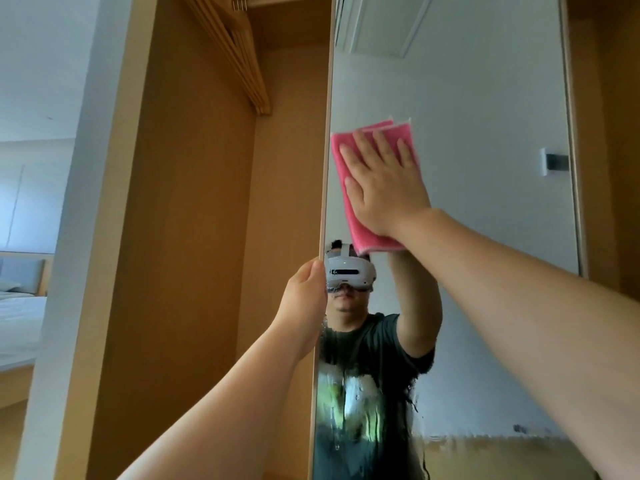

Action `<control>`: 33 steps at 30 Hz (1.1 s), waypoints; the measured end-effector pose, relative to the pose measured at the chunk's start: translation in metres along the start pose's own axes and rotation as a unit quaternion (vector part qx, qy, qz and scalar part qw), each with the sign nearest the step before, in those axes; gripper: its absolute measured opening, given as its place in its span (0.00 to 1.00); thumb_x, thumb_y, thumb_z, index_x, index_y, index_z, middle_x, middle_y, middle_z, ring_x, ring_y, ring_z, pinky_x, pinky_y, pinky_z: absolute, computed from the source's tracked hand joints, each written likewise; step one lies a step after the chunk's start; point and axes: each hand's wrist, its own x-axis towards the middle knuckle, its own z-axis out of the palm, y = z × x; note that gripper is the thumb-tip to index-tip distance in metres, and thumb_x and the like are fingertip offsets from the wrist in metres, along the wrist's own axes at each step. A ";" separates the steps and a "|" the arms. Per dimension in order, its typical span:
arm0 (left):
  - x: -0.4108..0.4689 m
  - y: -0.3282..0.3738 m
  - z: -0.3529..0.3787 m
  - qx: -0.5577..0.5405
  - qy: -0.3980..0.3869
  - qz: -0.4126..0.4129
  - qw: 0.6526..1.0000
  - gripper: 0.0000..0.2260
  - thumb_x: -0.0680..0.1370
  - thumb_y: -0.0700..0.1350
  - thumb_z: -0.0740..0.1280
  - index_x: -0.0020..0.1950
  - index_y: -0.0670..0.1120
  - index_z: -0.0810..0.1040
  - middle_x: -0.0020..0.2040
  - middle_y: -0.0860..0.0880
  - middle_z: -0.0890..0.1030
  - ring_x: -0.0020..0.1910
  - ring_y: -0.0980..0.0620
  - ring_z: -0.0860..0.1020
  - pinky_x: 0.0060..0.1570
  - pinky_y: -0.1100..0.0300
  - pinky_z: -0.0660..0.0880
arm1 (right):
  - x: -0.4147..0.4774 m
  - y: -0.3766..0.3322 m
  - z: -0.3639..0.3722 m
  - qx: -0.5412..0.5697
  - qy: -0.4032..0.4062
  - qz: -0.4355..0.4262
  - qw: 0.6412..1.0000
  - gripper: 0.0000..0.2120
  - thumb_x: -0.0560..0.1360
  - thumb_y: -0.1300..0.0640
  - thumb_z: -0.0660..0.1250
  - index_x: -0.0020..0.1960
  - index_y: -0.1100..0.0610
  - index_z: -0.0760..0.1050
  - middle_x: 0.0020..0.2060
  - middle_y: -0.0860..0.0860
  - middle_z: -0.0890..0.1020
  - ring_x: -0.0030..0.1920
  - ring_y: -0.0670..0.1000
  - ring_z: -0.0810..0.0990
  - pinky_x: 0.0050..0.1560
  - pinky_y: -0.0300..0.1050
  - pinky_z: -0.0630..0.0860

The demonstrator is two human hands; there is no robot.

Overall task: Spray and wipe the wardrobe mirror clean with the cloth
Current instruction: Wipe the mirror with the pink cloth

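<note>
Head view: the wardrobe mirror [485,116] fills the right half of the frame as a tall panel, its long axis running top to bottom. The pink cloth [363,237] lies flat against the glass near the mirror's left edge, a little above mid-frame. It is folded into a rectangle whose long side is nearly upright, leaning slightly to the left.

The right hand [381,181] presses it there with the palm down. Its fingers [362,143] are straight and spread over the cloth's upper part, pressing rather than clasping. The left hand [306,289], lower and just left of centre, grips the mirror's left edge, thumb on the front and fingers wrapped round the edge, as if steadying the panel.

The glass around and above the cloth looks clear. Below the right hand, in the lower centre, wet streaks [363,393] and runs of spray blur the reflection. So the unwiped area lies straight down from the cloth along the mirror's long axis, and the right hand, already on the cloth, is the one placed to draw it downward.

In the open wardrobe [194,237] to the left, wooden hangers [239,53] hang at the top. A bed [17,313] shows at the far left.
</note>
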 end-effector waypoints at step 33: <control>-0.043 -0.020 -0.039 0.142 -0.145 -0.044 0.978 0.20 0.74 0.33 0.62 0.63 0.51 0.77 0.51 0.51 0.84 0.49 0.45 0.83 0.48 0.51 0.81 | -0.130 -0.072 0.041 0.053 0.004 -0.026 0.998 0.27 0.81 0.47 0.46 0.78 0.56 0.52 0.77 0.57 0.55 0.77 0.61 0.51 0.75 0.62 0.45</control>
